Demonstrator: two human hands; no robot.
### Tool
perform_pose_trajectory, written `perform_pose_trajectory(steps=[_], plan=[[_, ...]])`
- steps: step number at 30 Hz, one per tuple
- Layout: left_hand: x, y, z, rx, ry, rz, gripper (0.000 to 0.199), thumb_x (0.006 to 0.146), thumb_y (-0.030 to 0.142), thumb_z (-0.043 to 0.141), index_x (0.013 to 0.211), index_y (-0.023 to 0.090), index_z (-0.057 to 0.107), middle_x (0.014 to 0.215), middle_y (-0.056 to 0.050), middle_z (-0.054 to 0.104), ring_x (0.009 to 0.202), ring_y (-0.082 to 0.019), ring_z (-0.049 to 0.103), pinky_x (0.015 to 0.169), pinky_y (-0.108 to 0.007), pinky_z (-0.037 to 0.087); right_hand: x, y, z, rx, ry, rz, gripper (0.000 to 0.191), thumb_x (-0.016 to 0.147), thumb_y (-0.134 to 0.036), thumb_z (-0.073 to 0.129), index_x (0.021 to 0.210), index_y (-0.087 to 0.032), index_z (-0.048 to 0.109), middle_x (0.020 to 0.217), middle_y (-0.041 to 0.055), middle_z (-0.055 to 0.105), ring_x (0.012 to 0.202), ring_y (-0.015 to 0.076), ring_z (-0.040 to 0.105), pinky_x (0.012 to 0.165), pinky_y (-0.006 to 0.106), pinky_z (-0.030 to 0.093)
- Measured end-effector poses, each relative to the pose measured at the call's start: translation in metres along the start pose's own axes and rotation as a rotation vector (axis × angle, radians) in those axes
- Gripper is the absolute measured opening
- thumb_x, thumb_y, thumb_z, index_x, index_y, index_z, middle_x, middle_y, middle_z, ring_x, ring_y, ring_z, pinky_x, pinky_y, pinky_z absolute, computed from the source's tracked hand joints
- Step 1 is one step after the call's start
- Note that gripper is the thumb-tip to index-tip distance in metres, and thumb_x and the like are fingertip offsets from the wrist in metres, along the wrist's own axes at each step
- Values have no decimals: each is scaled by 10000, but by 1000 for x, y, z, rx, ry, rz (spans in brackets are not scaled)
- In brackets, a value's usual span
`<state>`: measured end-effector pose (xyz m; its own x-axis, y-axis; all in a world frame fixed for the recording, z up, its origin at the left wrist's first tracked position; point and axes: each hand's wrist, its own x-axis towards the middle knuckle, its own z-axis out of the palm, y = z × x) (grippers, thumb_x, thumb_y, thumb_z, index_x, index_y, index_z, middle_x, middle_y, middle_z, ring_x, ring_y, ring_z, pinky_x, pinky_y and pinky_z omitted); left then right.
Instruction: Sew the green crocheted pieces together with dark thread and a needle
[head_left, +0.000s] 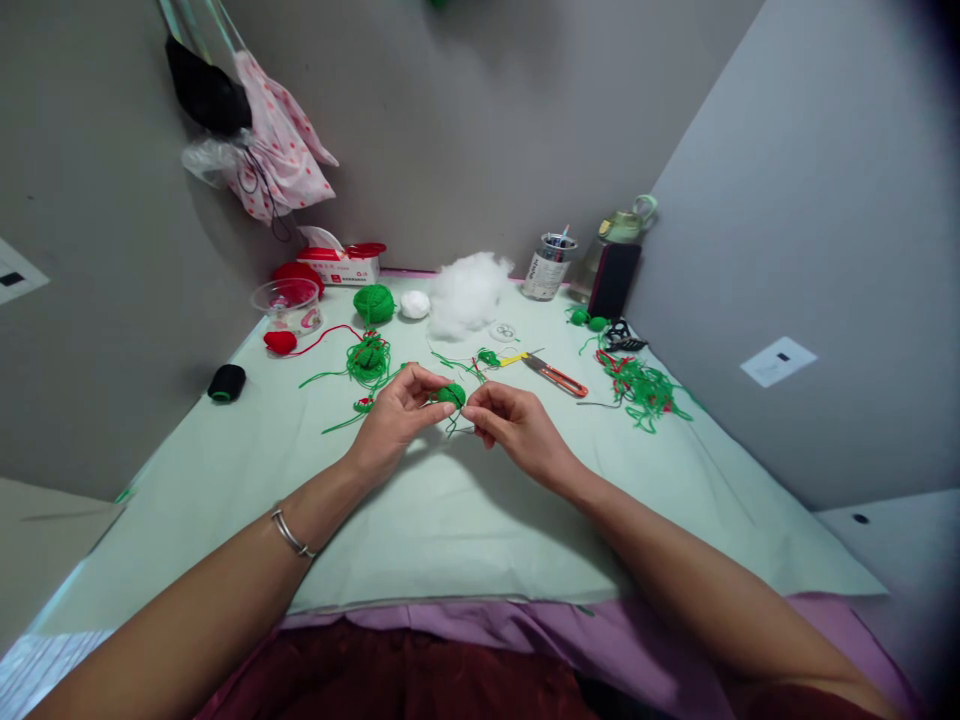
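Between thumb and fingers, my left hand [399,415] grips a small green crocheted ball [452,395] with dark strands across it and loose ends hanging below. Close against its right side, my right hand [517,425] is closed in a pinch; what sits between those fingertips is too small to make out, perhaps thread. Just beyond the hands lie a small green yarn piece [488,357] and orange-handled thread snips [555,374] with a yellow strip at their tip. To the left is a tangle of green yarn [368,360] with a small red-and-green piece [363,405] nearer me.
White stuffing [471,295], a green yarn ball [374,303] and a white ball [415,304] line the back. A black thread spool [226,383] and red yarn piece [280,343] lie left. Rightward are yarn scraps [649,392], a pen tin [550,268], a phone [615,280] and a bottle [628,222].
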<state>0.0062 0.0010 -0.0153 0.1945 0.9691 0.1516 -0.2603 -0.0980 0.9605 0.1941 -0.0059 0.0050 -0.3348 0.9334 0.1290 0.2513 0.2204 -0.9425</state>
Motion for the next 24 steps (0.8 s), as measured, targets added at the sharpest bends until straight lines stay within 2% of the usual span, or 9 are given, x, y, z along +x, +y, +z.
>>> perform_pose_trajectory(steps=[5, 8, 10, 14, 16, 22, 24], plan=[[0, -1, 1, 38, -17, 21, 286, 748, 233, 813, 917, 195, 586, 1039, -29, 657, 977, -169, 607, 920, -332, 449, 4, 0, -5, 153, -84, 97, 314, 833, -448, 707, 792, -167, 574, 629, -35, 571, 512, 85, 530, 518, 225, 414], [0, -5, 2, 76, -70, 19, 275, 761, 235, 796, 914, 189, 573, 1026, -36, 662, 961, -173, 615, 900, -336, 461, 2, -5, -9, 236, -132, 119, 299, 834, -419, 715, 873, -173, 549, 683, -18, 619, 584, 107, 608, 568, 232, 460], [0, -7, 1, 103, -91, 8, 256, 777, 239, 779, 922, 188, 575, 1009, -34, 661, 943, -171, 617, 885, -332, 465, 1, -8, -11, 203, -153, 88, 245, 866, -373, 680, 902, -178, 537, 725, -1, 641, 650, 126, 645, 615, 247, 489], [-1, -8, 2, 166, -109, -7, 225, 802, 250, 753, 977, 195, 623, 968, -23, 647, 939, -168, 607, 866, -313, 458, 0, -7, -14, -136, -50, -26, 170, 923, -337, 608, 894, -170, 613, 737, 9, 641, 649, 121, 612, 621, 247, 447], [-1, -7, 3, 182, -131, -27, 232, 797, 252, 752, 993, 198, 643, 984, -27, 648, 948, -173, 603, 860, -313, 460, 0, -4, -14, -223, 14, -45, 179, 909, -343, 630, 885, -167, 654, 721, 3, 631, 611, 110, 567, 598, 246, 410], [-3, -5, 7, 180, -156, -94, 280, 743, 234, 778, 990, 190, 653, 987, -36, 657, 921, -180, 612, 852, -328, 467, 6, -2, -17, -127, 25, -73, 146, 829, -289, 681, 769, -156, 687, 741, 8, 631, 642, 100, 491, 594, 244, 370], [-4, -6, 8, 191, -185, -112, 275, 737, 227, 777, 984, 185, 664, 968, -41, 661, 901, -180, 614, 842, -333, 466, 7, -6, -22, -15, 83, -49, 162, 807, -310, 704, 758, -159, 672, 720, 4, 621, 627, 97, 480, 570, 238, 363]])
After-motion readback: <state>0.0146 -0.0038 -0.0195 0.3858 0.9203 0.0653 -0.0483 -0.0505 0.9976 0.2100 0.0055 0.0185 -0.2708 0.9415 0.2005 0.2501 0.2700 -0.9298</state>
